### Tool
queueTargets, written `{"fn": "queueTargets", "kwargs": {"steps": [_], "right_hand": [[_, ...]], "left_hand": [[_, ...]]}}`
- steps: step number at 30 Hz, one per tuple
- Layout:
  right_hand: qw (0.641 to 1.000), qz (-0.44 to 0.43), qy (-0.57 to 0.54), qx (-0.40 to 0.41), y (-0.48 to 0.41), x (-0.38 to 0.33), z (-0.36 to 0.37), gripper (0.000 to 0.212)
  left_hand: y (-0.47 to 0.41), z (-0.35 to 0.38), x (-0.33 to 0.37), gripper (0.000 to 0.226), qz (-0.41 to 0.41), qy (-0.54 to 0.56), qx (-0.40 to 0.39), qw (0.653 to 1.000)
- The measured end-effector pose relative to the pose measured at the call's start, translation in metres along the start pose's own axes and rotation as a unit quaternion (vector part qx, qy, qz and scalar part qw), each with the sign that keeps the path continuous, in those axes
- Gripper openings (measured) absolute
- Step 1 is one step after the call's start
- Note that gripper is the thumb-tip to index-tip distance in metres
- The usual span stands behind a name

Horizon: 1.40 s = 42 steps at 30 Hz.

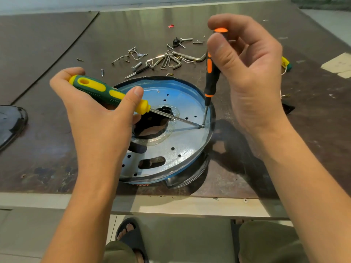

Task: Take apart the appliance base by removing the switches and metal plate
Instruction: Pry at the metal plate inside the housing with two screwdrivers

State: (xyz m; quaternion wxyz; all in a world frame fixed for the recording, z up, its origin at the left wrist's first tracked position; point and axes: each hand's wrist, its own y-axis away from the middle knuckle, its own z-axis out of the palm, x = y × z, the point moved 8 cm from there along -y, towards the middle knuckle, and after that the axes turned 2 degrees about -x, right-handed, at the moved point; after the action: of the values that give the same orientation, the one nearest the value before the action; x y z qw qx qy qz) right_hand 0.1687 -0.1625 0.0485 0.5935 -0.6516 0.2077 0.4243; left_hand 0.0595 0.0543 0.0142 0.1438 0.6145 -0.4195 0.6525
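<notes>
The plate (182, 147) is gleaming as smooth bare metal with a bluish sheen, inside the base's (191, 175) glossy black plastic rim. Beyond the plate, hex keys (171, 61) and screws (133, 54) are glinting as bright steel. The green screwdriver (98, 90) and black screwdriver (210, 76) are showing matt plastic grips and polished shafts. The surface (57, 130) is looking dull, scuffed and stained.

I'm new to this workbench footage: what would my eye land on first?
Two screwdrivers meet at one spot near the right rim of the metal plate: the left hand grips a green-and-yellow screwdriver slanting in, the right hand holds a black-and-orange screwdriver almost upright. Behind the plate lie screws and hex keys.
</notes>
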Motion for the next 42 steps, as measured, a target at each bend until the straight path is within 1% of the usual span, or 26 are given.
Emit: {"fn": "queueTargets", "kwargs": {"steps": [3,7,9,11,13,15,19,22,25,29,30,35,37,40,42], "right_hand": [[1.0,-0.009,0.017,-0.005,-0.001,0.0,-0.001,0.025],[0.999,0.016,-0.034,-0.018,-0.001,0.005,-0.003,0.026],[0.999,0.018,-0.037,-0.017,-0.001,0.003,-0.002,0.023],[1.0,0.003,-0.008,-0.017,-0.001,-0.001,-0.001,0.019],[0.999,-0.014,0.028,-0.012,-0.002,-0.003,-0.001,0.022],[0.999,-0.017,0.035,-0.013,-0.003,-0.002,-0.002,0.025],[0.999,0.018,-0.027,-0.015,-0.001,0.003,-0.004,0.026],[1.0,0.008,0.006,-0.014,-0.001,0.001,-0.002,0.022],[0.999,-0.002,0.017,-0.036,-0.001,0.0,0.002,0.027],[0.997,0.016,-0.046,-0.064,0.002,0.003,0.007,0.031],[0.997,0.014,-0.049,-0.063,0.003,0.003,0.008,0.032],[0.999,-0.016,0.005,-0.039,0.001,-0.001,0.006,0.026],[0.999,-0.015,-0.01,-0.041,0.0,0.0,0.004,0.026],[0.997,0.017,-0.057,-0.044,0.001,0.005,0.003,0.027],[0.998,0.015,-0.049,-0.038,0.0,0.004,0.003,0.022]], "left_hand": [[0.002,0.001,0.0,0.065,-0.001,0.0,0.0,1.0],[0.002,0.001,0.0,0.065,0.004,-0.004,0.002,1.0],[0.0,0.0,0.0,0.065,0.002,-0.005,0.001,1.0],[0.0,0.0,0.0,0.065,0.004,-0.007,-0.002,1.0],[0.0,0.0,0.0,0.066,0.006,-0.007,-0.001,1.0],[0.0,0.0,-0.001,0.066,0.005,-0.002,-0.001,1.0],[-0.001,0.001,-0.003,0.067,0.005,0.006,-0.007,1.0],[-0.002,0.001,-0.002,0.066,0.009,0.004,-0.007,1.0],[-0.001,0.002,-0.002,0.066,0.01,0.0,-0.008,1.0],[0.0,0.001,-0.001,0.065,0.007,0.0,-0.004,1.0],[0.0,0.002,0.0,0.065,0.006,0.0,-0.005,1.0],[0.004,0.003,0.001,0.062,0.0,-0.005,-0.004,1.0],[0.004,0.002,0.001,0.063,0.0,-0.008,-0.002,1.0],[0.002,0.001,0.001,0.064,0.001,-0.012,-0.001,1.0],[0.001,0.001,0.002,0.065,0.005,-0.014,0.002,1.0]]}}
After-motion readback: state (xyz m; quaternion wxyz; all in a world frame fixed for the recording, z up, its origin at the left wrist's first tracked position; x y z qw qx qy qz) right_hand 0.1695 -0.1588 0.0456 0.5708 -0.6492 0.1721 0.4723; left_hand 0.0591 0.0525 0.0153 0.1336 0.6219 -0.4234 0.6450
